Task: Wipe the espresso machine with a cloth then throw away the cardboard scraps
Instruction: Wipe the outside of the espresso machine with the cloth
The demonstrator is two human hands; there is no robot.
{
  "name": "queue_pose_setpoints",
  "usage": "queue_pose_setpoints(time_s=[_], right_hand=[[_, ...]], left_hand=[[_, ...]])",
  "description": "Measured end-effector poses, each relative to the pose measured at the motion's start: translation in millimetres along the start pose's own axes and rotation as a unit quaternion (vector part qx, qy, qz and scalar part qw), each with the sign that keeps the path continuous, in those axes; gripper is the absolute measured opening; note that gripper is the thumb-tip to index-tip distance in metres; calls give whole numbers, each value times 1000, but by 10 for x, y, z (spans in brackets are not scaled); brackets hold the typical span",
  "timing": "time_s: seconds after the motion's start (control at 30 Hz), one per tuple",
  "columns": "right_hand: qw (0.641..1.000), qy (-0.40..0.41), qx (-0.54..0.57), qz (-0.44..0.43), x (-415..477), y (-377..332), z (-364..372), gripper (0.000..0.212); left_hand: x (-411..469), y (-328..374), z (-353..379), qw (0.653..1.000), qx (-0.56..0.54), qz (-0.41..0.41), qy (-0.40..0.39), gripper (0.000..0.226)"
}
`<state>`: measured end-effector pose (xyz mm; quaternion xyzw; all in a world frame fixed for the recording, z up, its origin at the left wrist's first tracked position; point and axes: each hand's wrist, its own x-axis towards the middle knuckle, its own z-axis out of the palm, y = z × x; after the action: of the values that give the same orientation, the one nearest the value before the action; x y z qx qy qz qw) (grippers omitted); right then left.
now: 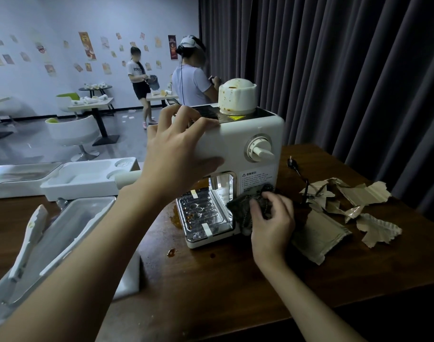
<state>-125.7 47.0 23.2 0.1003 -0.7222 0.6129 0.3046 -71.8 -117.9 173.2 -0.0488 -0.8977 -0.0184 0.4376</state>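
White boxy espresso machine [245,141] stands upright on brown wooden table [223,280]. Its front, with round dial [260,149], faces the wearer; taped chrome drip tray [201,213] juts forward.

Front label [257,181]: warning triangle, Chinese heading, small print unreadable.

Left hand [176,149] clamps the machine's top left corner, fingers curled over the top, thumb across the front.

Right hand [270,220] pinches dark grey cloth [243,208] against the machine's lower front, beside the tray.

Torn brown cardboard scraps [346,208] lie right of the machine.

We see a dark pleated curtain [334,70] on the right and a pale wall [50,16] dotted with posters [87,45] on the left. On the grey floor [129,137] stand small tables [91,106] and white swivel chairs [74,132]; two people [190,82] stand beyond.
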Motion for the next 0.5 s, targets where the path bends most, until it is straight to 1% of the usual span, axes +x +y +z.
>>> queue_pose_setpoints(time_s=[0.2, 0.3, 0.4, 0.43, 0.5], right_hand=[[998, 31, -13, 53, 153, 130, -88, 28], [998, 28, -13, 54, 58, 90, -45, 35], [999, 9, -17, 42, -81, 79, -12, 49], [999, 3, -22, 36, -107, 87, -14, 51], [999, -4, -26, 28, -84, 123, -45, 49]], left_hand=[[-9, 10, 5, 1000, -7, 0, -2, 64], [-52, 11, 35, 1000, -26, 3, 12, 65], [-108, 18, 75, 999, -34, 3, 22, 64], [-122, 19, 81, 999, -36, 1, 22, 64], [-146, 19, 80, 999, -42, -1, 17, 65]])
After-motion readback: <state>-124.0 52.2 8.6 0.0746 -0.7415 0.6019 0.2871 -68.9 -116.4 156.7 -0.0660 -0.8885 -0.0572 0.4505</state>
